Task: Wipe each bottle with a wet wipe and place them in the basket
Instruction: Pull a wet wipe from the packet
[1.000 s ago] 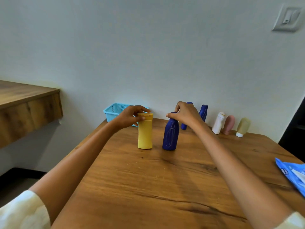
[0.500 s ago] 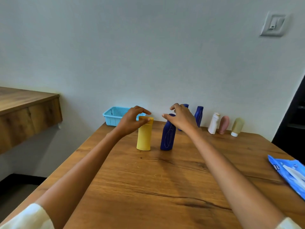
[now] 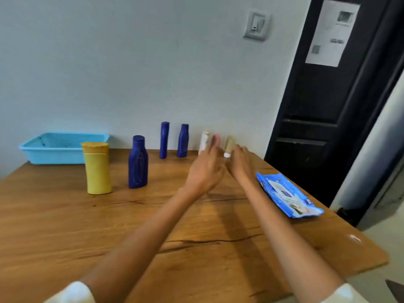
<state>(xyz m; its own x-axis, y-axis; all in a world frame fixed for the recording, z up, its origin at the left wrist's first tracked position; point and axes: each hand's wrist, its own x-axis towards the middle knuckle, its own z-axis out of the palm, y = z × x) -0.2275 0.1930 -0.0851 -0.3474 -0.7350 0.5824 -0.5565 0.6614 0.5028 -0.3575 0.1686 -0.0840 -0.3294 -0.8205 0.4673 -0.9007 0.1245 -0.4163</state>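
A yellow bottle [image 3: 97, 168] and a dark blue bottle [image 3: 138, 163] stand upright mid-table, free of both hands. Two slimmer blue bottles [image 3: 164, 139] [image 3: 183, 140] stand by the wall, then a white bottle [image 3: 203, 142], a pink bottle [image 3: 217, 138] and a beige bottle [image 3: 230, 143], partly hidden by my fingers. My left hand [image 3: 205, 169] and my right hand [image 3: 240, 164] hover with loose fingers in front of these three, holding nothing. A blue wet wipe pack [image 3: 286, 194] lies flat to the right. The light blue basket [image 3: 54, 153] sits at the far left.
The wooden table [image 3: 153, 226] has its right edge just past the wipe pack. A black door [image 3: 328, 106] stands at the right behind it, and a grey wall with a switch [image 3: 256, 26] runs along the back.
Both hands let go of the yellow and dark blue bottles and moved right toward the small bottles near the wipe pack. My view turned right too.
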